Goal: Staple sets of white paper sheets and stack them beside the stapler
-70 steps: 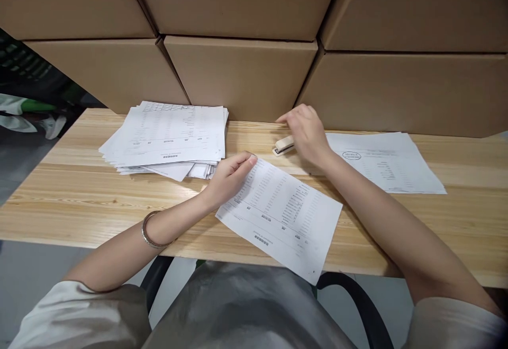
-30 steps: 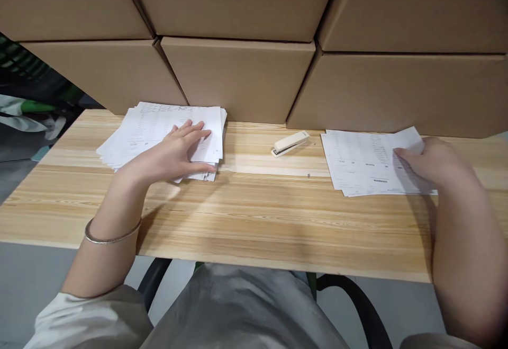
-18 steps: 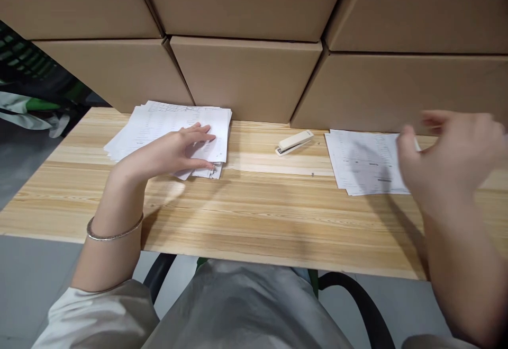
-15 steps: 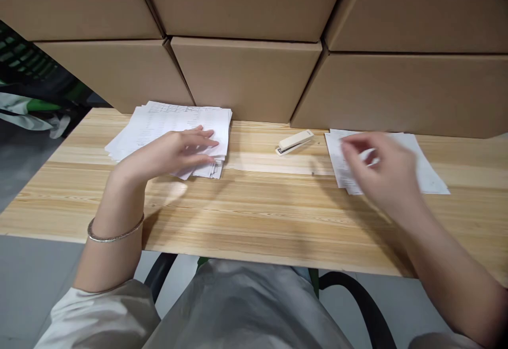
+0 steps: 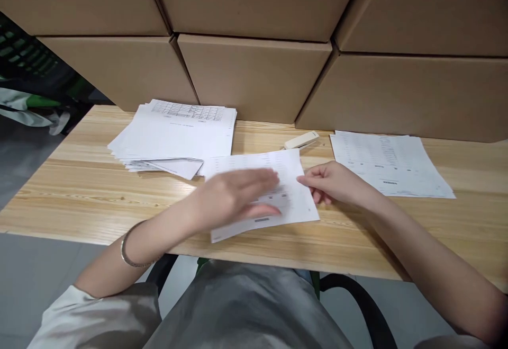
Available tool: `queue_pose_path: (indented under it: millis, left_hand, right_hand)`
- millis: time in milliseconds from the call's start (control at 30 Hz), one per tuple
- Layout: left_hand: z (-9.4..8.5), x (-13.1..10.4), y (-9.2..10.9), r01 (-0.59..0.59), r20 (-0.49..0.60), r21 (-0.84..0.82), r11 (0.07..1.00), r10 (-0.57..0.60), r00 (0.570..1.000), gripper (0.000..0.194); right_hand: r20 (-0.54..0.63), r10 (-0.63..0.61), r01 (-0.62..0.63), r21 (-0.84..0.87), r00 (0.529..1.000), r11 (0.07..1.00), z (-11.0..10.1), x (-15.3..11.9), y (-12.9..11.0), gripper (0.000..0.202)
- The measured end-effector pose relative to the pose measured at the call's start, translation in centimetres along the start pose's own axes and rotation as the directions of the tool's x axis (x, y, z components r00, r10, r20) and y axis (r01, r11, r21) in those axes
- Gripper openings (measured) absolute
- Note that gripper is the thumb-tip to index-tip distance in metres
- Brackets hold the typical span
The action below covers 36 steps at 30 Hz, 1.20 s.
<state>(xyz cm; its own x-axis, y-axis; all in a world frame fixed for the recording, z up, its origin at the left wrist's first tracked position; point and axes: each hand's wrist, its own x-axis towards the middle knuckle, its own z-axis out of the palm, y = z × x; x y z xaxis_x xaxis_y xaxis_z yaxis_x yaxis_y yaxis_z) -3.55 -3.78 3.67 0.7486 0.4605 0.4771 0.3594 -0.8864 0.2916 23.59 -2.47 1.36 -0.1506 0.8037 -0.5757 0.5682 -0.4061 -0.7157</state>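
Observation:
A printed white sheet (image 5: 296,200) is at the middle of the wooden table, its near edge toward me. My left hand (image 5: 242,193), slightly blurred, lies over the sheet with the thumb apart from the fingers. At the sheet's right edge, my right hand (image 5: 327,182) pinches the paper between thumb and fingers. A thick, uneven paper stack (image 5: 178,132) lies to the left. On the right is a smaller pile of printed sheets (image 5: 391,163). A cream stapler (image 5: 302,140) sits behind the middle sheet, which partly hides its front end.
Brown cardboard boxes (image 5: 254,79) form a wall along the back of the wooden table (image 5: 99,200). Below the near edge are black chair armrests (image 5: 357,296) on both sides of my lap. Dark shelving or crates and a white-green item stand at far left.
My left hand has moved right, off the left stack, onto a sheet now at the middle. My right hand has moved left from above the right pile and taken hold of that sheet's edge.

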Motion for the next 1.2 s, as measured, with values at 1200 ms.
queue_pose_path:
  millis: [1200]
  left_hand:
    - [-1.7,0.5,-0.7,0.372,-0.275,-0.168,0.913,-0.405,0.872,0.017]
  right_hand:
    - [0.071,-0.03,0.009,0.289,0.997,0.957,-1.4,-1.9,0.9,0.069]
